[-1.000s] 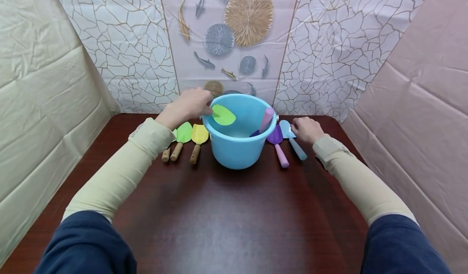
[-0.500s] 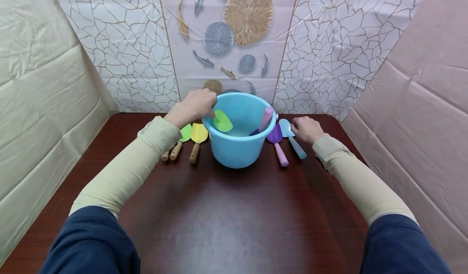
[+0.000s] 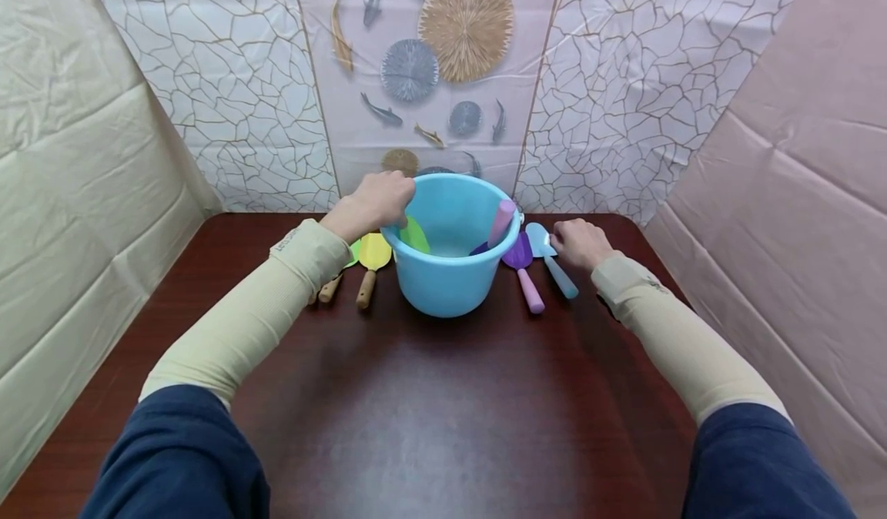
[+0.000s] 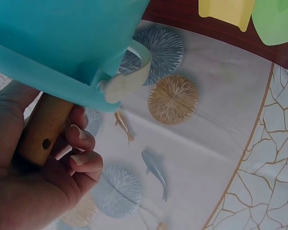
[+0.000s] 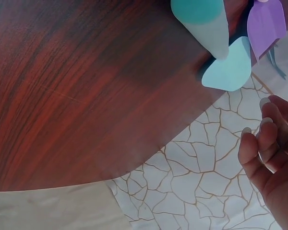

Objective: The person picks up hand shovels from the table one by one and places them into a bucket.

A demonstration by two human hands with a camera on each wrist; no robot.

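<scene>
Fingers of the person's left hand (image 3: 381, 199) are curled round the brown wooden handle (image 4: 49, 127) of a toy trowel with a rounded, bright green blade (image 3: 415, 236). That blade points down inside a round, light blue plastic bucket (image 3: 443, 286), at its left side, while the hand is above the rim. A trowel with a pink handle (image 3: 500, 224) and a dark purple blade leans in the bucket, its handle's end against the right of the rim.

The right hand (image 3: 584, 243) has its fingers loosely bent and holds nothing; it is just beside a trowel with a light blue blade and a grey-blue handle (image 3: 561, 279). Between that trowel and the bucket lies a purple-bladed one with a pink handle (image 3: 531, 292). On the bucket's left, a yellow-bladed, wooden-handled trowel (image 3: 375, 252) and a green-bladed one (image 3: 330, 289), partly hidden by the left arm, lie on the dark red-brown wooden worktop (image 3: 430, 396).
</scene>
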